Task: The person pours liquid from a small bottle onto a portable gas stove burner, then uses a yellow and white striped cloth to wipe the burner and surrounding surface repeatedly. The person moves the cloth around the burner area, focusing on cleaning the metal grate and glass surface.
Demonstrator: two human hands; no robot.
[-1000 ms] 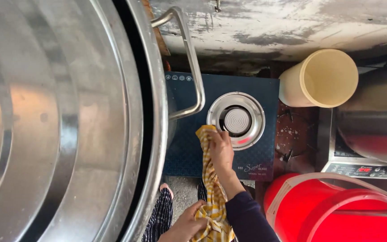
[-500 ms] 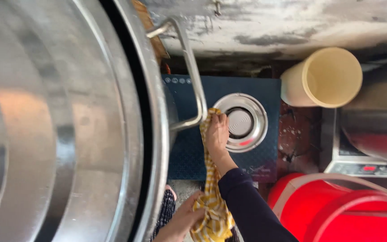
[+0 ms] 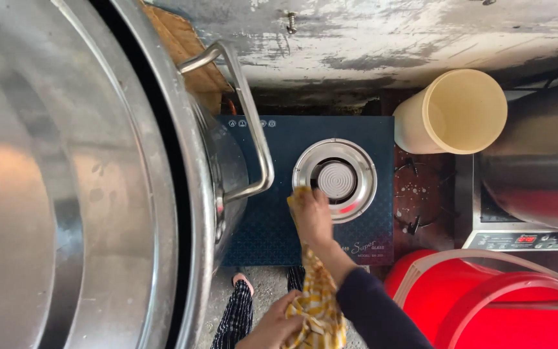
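Yellow checked cloth [image 3: 318,291] runs from the dark blue glass stove top [image 3: 272,220] down to frame bottom. Right hand [image 3: 312,216] presses its top end flat at 7 o'clock of the round steel burner ring [image 3: 334,179]; half a second ago it was higher, by the pot handle [image 3: 253,129]. Left hand [image 3: 272,326] is clenched on the bunched lower end. Huge brushed-steel pot [image 3: 85,181] at 9 o'clock, cream plastic cylinder [image 3: 460,113] at 2, red bucket [image 3: 485,304] at 4.

The person's right arm wears a long dark navy sleeve [image 3: 372,313] of plain, smooth fabric that ends at the wrist, leaving the right hand [image 3: 313,216] bare, with no ring or watch showing. The left hand [image 3: 272,329] is bare too, its arm cut off by the lower edge. Below, the legs wear loose dark trousers [image 3: 235,317] with thin pale stripes, and a bare foot [image 3: 243,280] rests in a pinkish sandal.
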